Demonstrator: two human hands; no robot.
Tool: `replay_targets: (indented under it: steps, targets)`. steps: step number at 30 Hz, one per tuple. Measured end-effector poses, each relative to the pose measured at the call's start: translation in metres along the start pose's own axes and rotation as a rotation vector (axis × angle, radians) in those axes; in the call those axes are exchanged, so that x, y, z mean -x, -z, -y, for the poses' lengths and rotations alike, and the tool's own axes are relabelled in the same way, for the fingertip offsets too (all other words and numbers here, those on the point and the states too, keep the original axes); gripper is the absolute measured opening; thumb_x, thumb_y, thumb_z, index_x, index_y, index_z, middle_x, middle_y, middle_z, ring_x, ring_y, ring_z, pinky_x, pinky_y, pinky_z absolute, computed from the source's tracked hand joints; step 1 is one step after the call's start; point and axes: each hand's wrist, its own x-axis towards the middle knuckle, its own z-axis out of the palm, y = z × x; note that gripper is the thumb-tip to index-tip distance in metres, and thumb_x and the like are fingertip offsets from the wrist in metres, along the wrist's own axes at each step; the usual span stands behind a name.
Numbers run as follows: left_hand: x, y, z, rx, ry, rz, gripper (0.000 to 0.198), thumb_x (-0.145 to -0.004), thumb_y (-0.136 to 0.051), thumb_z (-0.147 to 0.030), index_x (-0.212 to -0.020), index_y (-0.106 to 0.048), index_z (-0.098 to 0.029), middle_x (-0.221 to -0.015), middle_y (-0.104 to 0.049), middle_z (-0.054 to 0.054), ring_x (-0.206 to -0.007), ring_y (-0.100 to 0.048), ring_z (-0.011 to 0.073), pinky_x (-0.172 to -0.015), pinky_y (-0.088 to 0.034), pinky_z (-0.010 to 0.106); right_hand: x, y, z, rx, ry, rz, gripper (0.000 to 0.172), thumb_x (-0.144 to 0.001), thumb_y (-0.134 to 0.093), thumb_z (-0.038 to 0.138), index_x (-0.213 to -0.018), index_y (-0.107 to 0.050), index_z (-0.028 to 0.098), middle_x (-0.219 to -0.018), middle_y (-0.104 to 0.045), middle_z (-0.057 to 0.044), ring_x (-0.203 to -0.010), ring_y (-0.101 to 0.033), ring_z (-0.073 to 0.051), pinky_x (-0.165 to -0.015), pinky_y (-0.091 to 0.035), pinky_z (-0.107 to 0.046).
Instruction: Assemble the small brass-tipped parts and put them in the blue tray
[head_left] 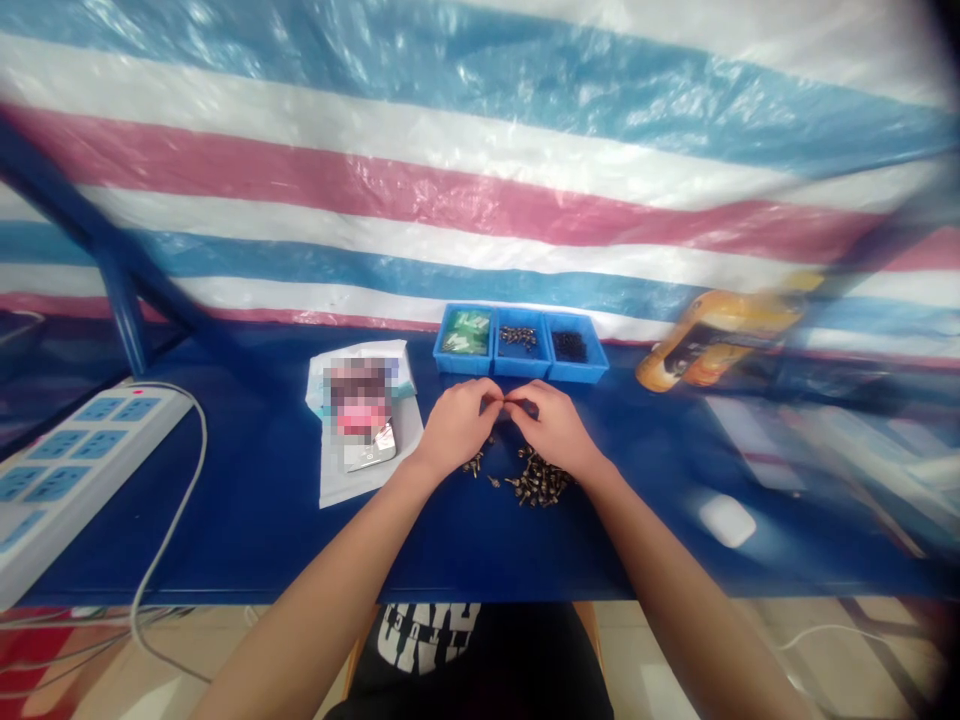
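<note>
My left hand point(463, 422) and my right hand point(553, 424) meet fingertip to fingertip above the blue table. Both are closed in a pinch, and whatever lies between the fingers is too small to make out. Below my right hand spreads a pile of small brass-coloured metal parts point(538, 482), partly covered by the wrist. A few more of these parts point(472, 465) lie by my left hand. Just beyond the hands stand three joined blue bins: the left bin point(463, 364) has green-and-white contents, the middle bin point(517, 367) small metal pieces, the right bin point(581, 373) small black pieces.
To the left, a phone point(371, 450) rests on a white plastic bag point(341, 485). A white power strip point(90, 440) with a cable lies at the far left. On the right are orange bottles point(697, 340) and a white rounded case point(727, 520). Striped sheeting point(480, 190) hangs behind.
</note>
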Motion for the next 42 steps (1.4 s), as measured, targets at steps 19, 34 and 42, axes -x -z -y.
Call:
replay_targets:
  steps: [19, 34, 42]
  targets:
    - [0.0, 0.001, -0.01, 0.451, 0.03, -0.185, 0.028, -0.093, -0.053, -0.024, -0.121, -0.053, -0.024, -0.1, -0.066, 0.002, -0.081, -0.072, 0.0133, -0.072, -0.056, 0.023, 0.0, 0.008, 0.012, -0.359, -0.182, -0.052, 0.026, -0.092, -0.057, 0.043, -0.09, -0.07, 0.021, -0.082, -0.068, -0.001, -0.068, -0.058, -0.016, -0.065, -0.044, -0.028]
    - [0.002, 0.0, -0.013, 0.213, -0.201, -0.156, 0.013, -0.089, -0.063, -0.019, -0.101, -0.068, -0.022, -0.093, -0.074, 0.0, -0.086, -0.069, 0.0137, -0.084, -0.053, 0.025, 0.001, 0.011, 0.011, -0.409, -0.192, 0.027, 0.026, -0.093, -0.055, 0.043, -0.084, -0.064, 0.021, -0.072, -0.06, 0.001, -0.067, -0.054, -0.015, -0.064, -0.042, -0.028]
    - [0.002, 0.002, -0.012, 0.215, -0.05, -0.198, 0.017, -0.09, -0.062, -0.029, -0.103, -0.07, -0.022, -0.096, -0.076, 0.001, -0.085, -0.071, 0.0164, -0.08, -0.056, 0.028, -0.004, 0.014, 0.005, -0.503, -0.256, -0.073, 0.022, -0.088, -0.059, 0.041, -0.082, -0.064, 0.021, -0.074, -0.065, -0.001, -0.067, -0.057, -0.015, -0.068, -0.047, -0.029]
